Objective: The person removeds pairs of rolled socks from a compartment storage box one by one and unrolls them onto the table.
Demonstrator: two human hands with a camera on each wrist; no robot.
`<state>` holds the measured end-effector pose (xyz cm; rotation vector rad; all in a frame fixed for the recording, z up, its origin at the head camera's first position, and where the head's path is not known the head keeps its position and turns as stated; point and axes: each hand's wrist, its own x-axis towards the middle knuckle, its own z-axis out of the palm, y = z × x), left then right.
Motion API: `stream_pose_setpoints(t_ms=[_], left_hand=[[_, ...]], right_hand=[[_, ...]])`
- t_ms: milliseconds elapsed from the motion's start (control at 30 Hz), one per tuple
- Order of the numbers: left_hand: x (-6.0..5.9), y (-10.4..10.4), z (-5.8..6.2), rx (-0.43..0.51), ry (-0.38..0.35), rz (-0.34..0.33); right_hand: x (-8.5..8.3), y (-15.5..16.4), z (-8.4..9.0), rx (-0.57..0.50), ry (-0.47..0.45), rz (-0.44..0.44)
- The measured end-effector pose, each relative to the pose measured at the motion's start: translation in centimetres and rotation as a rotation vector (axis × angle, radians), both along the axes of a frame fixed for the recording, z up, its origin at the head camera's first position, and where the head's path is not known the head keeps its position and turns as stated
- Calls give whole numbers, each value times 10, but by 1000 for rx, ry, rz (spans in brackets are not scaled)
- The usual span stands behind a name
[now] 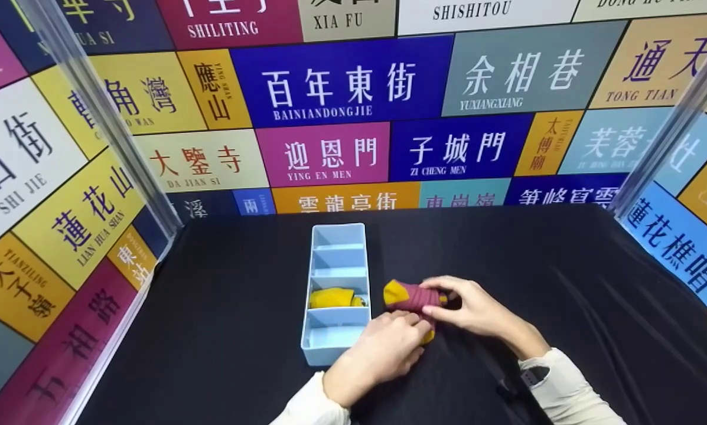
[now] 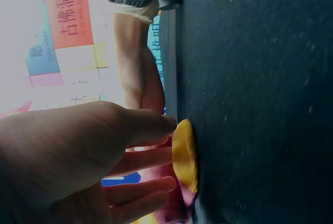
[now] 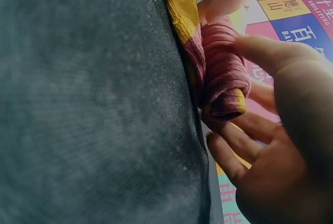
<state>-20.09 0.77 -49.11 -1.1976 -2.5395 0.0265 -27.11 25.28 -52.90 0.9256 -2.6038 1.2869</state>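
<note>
Cream sleeves [image 1: 566, 389], dark wrist strap [image 1: 533, 376]

You are working in a staged recording booth, not a home. Printed panels [image 1: 341, 82] of coloured street-name signs wall in three sides, clear plastic posts [image 1: 102, 118] stand at the corners, and a black cloth [image 1: 566, 283] covers the table, with a camera strap [image 1: 533, 378] on your wrist.

Left hand [image 2: 78, 166] fills lower left, fingers extended toward yellow sock end [image 2: 184, 156] lying on dark counter [image 2: 255, 94] — maroon fabric just visible below it. Other forearm [image 2: 138, 67] reaches in from above, strap at wrist. Colourful sign panels [image 2: 67, 10] glare in washed-out background — orange one legible.
</note>
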Motion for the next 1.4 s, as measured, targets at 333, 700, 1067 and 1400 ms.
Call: stream_pose_setpoints(t_ms=[333, 700, 1067, 1400], left_hand=[[5, 5, -10, -7, 137, 15], [1, 4, -15, -6, 166, -16], [0, 4, -18, 0, 159, -21], [-3, 4, -18, 0, 151, -31]], right_hand=[[-1, -2, -1, 22, 51, -40], [-1, -10, -1, -2, 145, -162], [-2, -13, 1, 92, 207, -196], [-20, -22, 8, 208, 151, -182]])
